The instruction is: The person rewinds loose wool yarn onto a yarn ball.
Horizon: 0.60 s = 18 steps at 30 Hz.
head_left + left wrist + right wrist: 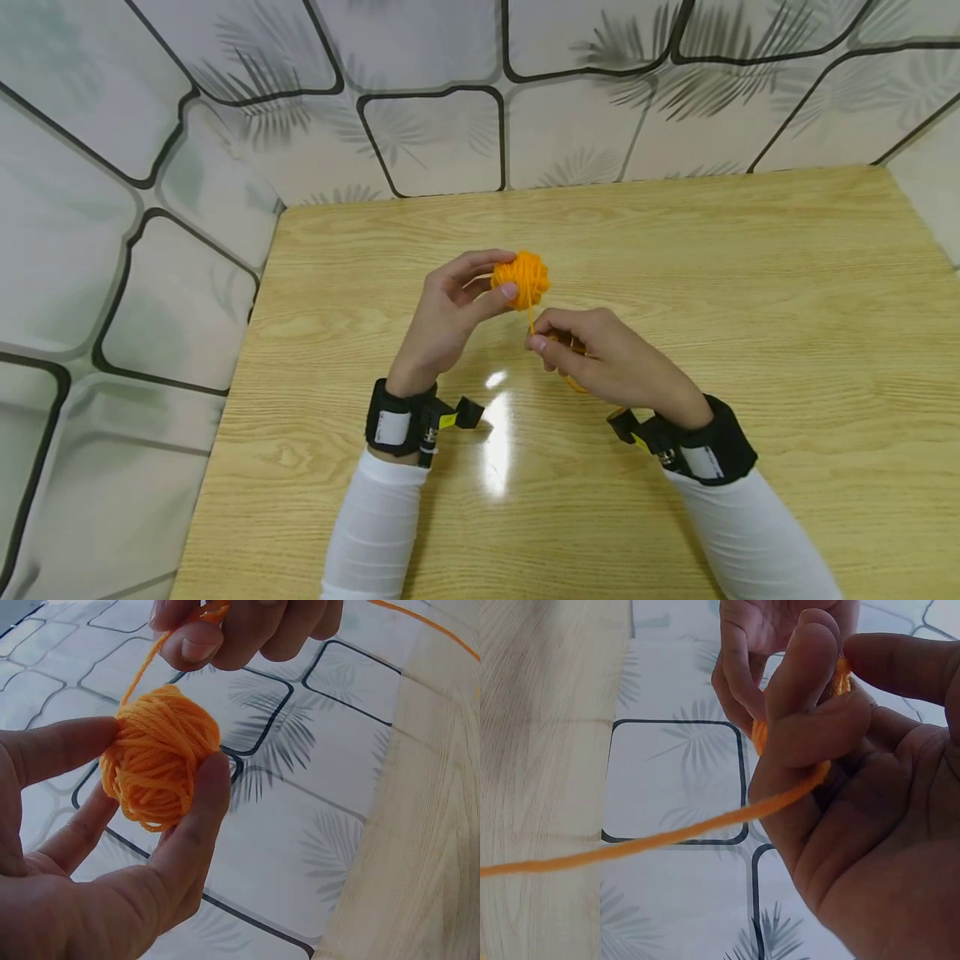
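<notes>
Yarn ball (522, 280), orange: being gripped over the bench (712, 275) by the left hand (448, 310), at its sides, presumably so wraps can pass. Yarn strand (532, 319): being pinched beside the ball by the right hand (600, 350), apparently for tension.

The near edge of the worktop (787, 275) and both near corners fall outside the head view, which also cuts off the white sleeves (378, 525). The left hand (452, 321) hides part of the orange yarn ball (531, 279). The right hand (611, 354) covers some of the yarn strand (630, 846), which runs out past the right wrist view's left edge.
</notes>
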Available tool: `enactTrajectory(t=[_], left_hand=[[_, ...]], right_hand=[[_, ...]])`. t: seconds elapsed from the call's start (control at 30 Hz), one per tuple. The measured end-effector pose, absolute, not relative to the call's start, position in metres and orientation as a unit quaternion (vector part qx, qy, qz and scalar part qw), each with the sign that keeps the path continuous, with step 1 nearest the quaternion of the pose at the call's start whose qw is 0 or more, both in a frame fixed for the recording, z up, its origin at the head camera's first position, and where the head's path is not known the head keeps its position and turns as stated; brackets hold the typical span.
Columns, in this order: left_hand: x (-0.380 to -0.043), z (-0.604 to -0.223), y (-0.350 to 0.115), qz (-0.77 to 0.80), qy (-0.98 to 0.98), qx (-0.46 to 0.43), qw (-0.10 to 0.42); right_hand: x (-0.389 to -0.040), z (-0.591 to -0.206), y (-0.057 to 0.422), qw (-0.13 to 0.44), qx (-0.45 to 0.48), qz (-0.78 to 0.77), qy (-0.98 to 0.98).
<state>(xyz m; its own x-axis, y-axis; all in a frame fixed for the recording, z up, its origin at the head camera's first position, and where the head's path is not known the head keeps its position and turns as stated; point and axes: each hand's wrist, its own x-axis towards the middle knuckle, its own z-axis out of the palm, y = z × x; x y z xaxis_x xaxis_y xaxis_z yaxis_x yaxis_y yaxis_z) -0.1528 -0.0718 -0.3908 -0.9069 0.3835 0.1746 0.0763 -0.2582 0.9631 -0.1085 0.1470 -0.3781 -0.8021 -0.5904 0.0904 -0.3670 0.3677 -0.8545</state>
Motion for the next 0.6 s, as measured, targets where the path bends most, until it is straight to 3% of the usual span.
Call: enactTrajectory(t=[0.6], left_hand=[[-0.1458,-0.3838,-0.0655,0.747,0.584,0.317,0.033]], right_hand=[[-0.1089,-0.3802,0.1443,0.123,-0.296,-0.491,0.810]])
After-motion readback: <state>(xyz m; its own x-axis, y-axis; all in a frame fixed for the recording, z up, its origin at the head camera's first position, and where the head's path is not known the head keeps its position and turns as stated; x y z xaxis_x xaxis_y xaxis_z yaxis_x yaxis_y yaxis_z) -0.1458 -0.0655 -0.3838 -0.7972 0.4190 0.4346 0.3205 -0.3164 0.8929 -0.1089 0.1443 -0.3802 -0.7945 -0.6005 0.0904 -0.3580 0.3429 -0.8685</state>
